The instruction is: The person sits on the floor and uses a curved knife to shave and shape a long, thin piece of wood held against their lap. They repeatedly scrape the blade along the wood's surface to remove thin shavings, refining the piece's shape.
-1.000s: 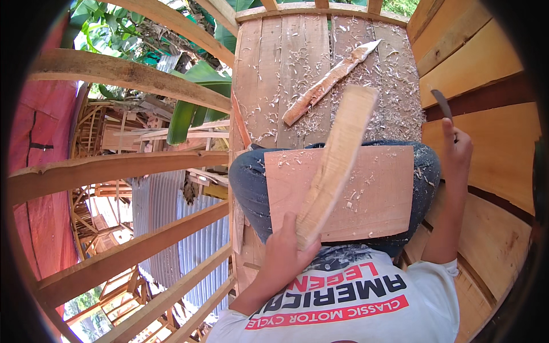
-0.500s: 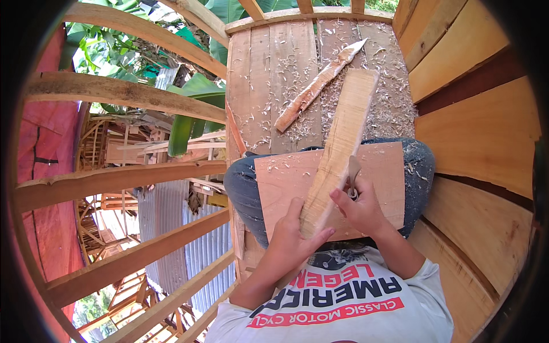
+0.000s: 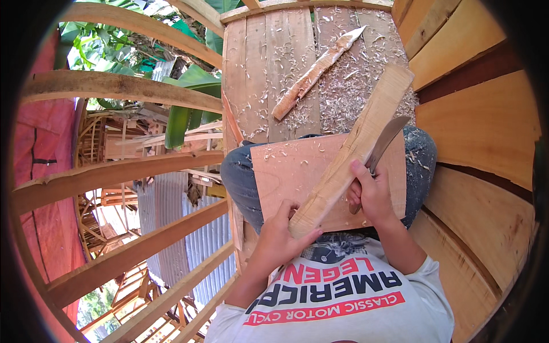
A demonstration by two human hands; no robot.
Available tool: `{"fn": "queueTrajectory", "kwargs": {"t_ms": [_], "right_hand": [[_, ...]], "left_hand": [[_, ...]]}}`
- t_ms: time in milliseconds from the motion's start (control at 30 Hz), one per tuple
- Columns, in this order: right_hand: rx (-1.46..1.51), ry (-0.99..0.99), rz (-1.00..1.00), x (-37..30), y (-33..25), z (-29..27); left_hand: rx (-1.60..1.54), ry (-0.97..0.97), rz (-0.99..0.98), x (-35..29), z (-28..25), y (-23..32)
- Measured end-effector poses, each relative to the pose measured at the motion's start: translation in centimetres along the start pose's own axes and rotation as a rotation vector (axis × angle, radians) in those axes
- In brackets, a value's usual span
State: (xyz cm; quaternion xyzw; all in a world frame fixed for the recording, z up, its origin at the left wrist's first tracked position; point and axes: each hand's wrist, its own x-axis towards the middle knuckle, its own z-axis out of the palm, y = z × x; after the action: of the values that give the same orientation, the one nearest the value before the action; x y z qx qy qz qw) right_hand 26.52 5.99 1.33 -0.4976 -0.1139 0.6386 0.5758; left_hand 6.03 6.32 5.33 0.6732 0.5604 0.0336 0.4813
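Observation:
A long pale wooden plank slants across my lap, its far end up and to the right. My left hand is closed round its near end, thumb on one side and fingers on the other. My right hand grips a knife with a curved blade, which points up and to the right along the plank's right side. The right thumb rests by the plank's edge. Part of the knife's handle is hidden in the fingers. Under the plank, a flat reddish board lies across my thighs.
Ahead, a narrow carved wooden piece with a pointed tip lies on the plank floor among scattered shavings. Wooden rails run along the left, with corrugated metal sheets beyond. A board wall stands close on the right.
The plank's far end has swung to the right. My right hand has shifted slightly right and turned the knife, so its blade shows broadside. The view has shifted slightly.

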Motion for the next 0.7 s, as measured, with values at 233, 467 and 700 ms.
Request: {"fn": "queueTrajectory", "kwargs": {"t_ms": [233, 467, 700], "right_hand": [[-0.491, -0.158, -0.291, 0.0, 0.1, -2.5], [-1.258, -0.086, -0.534, -1.0, -0.8, -2.3], [-1.525, 0.184, -0.725, 0.7, -3.6, -3.7]], "left_hand": [[-0.161, -0.013, -0.014, 0.3, -0.6, 1.2], [-0.222, 0.008, 0.085, 0.8, -1.3, 1.8], [-0.254, -0.049, 0.013, 0.1, -1.0, 1.3]]}}
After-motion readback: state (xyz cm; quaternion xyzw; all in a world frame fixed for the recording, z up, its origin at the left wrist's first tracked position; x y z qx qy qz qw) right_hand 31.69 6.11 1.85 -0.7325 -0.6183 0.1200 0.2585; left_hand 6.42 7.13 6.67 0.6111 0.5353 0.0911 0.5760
